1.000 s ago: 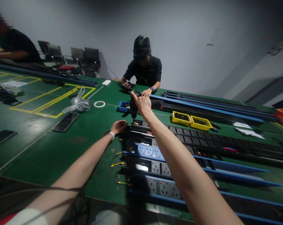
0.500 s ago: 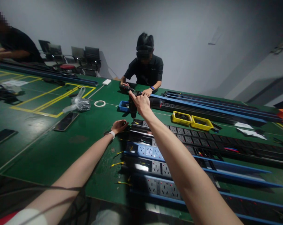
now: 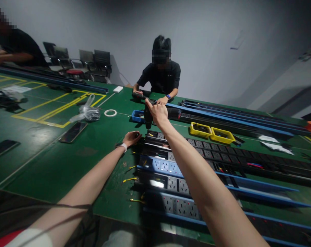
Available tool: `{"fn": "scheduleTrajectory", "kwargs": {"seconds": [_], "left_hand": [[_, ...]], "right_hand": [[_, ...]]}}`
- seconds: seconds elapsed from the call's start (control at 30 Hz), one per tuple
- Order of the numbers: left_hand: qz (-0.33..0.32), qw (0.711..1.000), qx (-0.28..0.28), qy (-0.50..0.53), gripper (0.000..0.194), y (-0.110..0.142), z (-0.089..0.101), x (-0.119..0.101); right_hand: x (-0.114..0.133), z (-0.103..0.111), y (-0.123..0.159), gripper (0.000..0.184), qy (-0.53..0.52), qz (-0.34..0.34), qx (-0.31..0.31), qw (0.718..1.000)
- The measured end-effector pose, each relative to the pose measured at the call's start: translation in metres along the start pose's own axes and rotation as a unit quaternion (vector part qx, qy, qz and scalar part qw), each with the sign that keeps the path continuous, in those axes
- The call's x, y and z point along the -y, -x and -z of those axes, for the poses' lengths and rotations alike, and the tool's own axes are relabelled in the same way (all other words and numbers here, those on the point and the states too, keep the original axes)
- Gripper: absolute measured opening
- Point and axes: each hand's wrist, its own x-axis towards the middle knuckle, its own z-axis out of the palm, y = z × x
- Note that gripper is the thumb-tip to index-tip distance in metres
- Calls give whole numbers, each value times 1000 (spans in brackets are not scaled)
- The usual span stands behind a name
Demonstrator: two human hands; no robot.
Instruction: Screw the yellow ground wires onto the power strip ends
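My right hand is wrapped round a black power drill, whose nose points down above the left end of the farthest nearby power strip. Beside that same end, my left hand rests low over the table with its fingers curled. A small dark thing shows at its fingertips, too blurred to name. Several more socket strips, black and blue, lie in rows below, among them a blue strip. Yellow-tipped wires stick out from their left ends. Whether the drill touches the strip is hidden.
Across the green table, a co-worker bends over a long blue rail. A blue bin and yellow bins stand midway. A white ring, plastic bag and phone lie left. Another person sits far left.
The whole view has shifted very slightly. Both hands keep their places at the strip's end, and the drill remains in my right hand.
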Motion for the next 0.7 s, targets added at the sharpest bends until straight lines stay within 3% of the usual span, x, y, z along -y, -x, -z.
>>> {"fn": "scheduleTrajectory", "kwargs": {"seconds": [0.3, 0.53, 0.7], "left_hand": [[0, 1000, -4, 16, 49, 2, 3, -2], [-20, 1000, -13, 10, 48, 0, -2, 3], [-29, 999, -15, 19, 51, 0, -4, 5]], "right_hand": [[-7, 1, 10, 70, 18, 12, -1, 1000], [3, 2, 10, 69, 24, 6, -10, 1000], [7, 6, 7, 69, 45, 88, -25, 995]]}}
